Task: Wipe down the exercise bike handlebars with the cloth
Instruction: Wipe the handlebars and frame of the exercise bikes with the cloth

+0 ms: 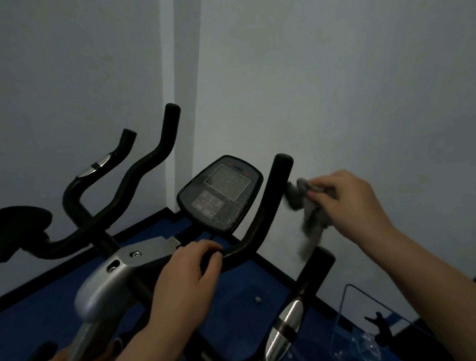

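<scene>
1. Nearest the camera, the left hand (190, 265) grips the curved black bar of the handlebars (235, 252) just below the console; its fingers (207, 247) are wrapped over the tube and clamped on it, apparently to steady the bike.
2. To the right and a little farther out, the right hand (348, 200) holds the grey cloth (305, 205), fingers pinched together on a bunched part of it while the loose end hangs down toward the lower right grip (315, 275).
3. The cloth's upper bunch touches or sits just beside the right upright horn (277, 184), near its top; the edge is blurred, so firm contact is uncertain.
4. Judged from this, the step in hand is wiping the right horn.
5. The next move likely calls for folding the cloth around the tube and drawing it down toward the bend, with the left hand yielding its stretch of bar when the cloth arrives.
6. Farther off, the dusty console (221, 193) stands between the horns, and the left-side horns (150, 167) beyond it look untouched by either hand.
</scene>
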